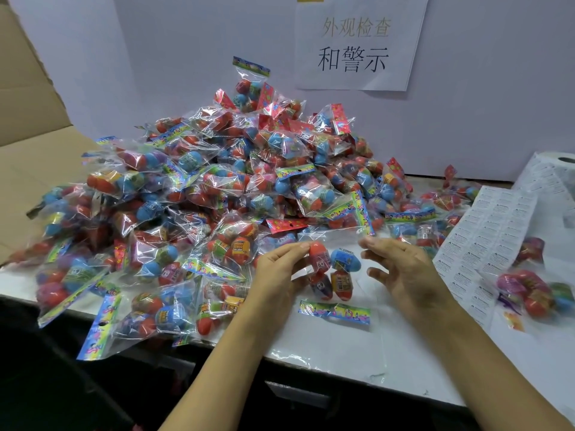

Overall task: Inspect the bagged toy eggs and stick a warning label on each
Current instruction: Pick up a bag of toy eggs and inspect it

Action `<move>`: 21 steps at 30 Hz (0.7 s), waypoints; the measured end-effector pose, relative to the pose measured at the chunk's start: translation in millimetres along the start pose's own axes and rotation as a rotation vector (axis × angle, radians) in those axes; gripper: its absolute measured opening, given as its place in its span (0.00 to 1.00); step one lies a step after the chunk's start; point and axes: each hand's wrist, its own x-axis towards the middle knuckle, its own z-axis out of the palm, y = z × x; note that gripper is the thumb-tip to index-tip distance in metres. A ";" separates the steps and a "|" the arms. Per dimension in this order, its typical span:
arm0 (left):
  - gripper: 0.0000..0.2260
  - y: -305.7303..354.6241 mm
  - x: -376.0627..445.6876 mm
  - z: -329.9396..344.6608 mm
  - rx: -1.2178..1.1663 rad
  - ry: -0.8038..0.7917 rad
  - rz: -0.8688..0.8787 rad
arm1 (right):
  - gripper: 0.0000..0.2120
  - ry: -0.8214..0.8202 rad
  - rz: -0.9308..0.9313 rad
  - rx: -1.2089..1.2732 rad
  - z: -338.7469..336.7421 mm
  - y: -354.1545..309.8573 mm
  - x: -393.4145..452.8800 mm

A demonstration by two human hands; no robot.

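A person's two bare hands hold up one clear plastic bag of coloured toy eggs (334,272) just above a white tabletop (342,346), at the centre of the view. The left hand (277,275), at about 9 o'clock from the bag, pinches the bag's side between thumb and curled fingers, the fingertips touching a red egg inside. The right hand (404,272), at 3 o'clock from the bag, has loosely curled fingers; its upper fingertips meet the clear film at the bag's top corner, but whether they grip it cannot be told. Inside the bag are a red egg, a blue egg and two more below them, and a rainbow-printed paper header strip (334,312) hangs at the bag's lower end, at 6 o'clock.

From 9 to 12 o'clock a large heap of similar clear bags of red, blue and purple toy eggs (199,194) covers the table. At 3 o'clock lies a white sheet of small printed warning labels (485,244), running up to a white label roll (557,169) at 2 o'clock. A few bagged eggs (535,290) lie on it, at 4 o'clock. At 12 o'clock a white paper sign with Chinese characters (354,45) hangs on a pale wall. Brown cardboard (28,98) stands at 10 o'clock.
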 end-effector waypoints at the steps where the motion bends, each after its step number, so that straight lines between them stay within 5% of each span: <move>1: 0.08 -0.1 -0.1 0.4 0.006 0.002 0.009 | 0.14 0.009 -0.009 -0.015 0.1 0.4 -0.1; 8: 0.08 -2.2 -0.2 0.6 0.053 -0.012 0.052 | 0.01 0.127 -0.083 -0.160 -2.1 7.8 5.1; 13: 0.09 -4.3 0.1 0.6 0.065 -0.029 0.074 | 0.02 0.175 -0.090 -0.169 -2.6 11.3 6.9; 17: 0.10 -6.8 3.6 -2.9 0.073 0.083 0.135 | 0.14 0.241 -0.202 -0.249 -1.5 13.1 3.7; 21: 0.10 -10.1 3.7 -2.5 0.149 0.108 0.245 | 0.18 0.087 -0.272 -0.409 6.1 15.7 -2.0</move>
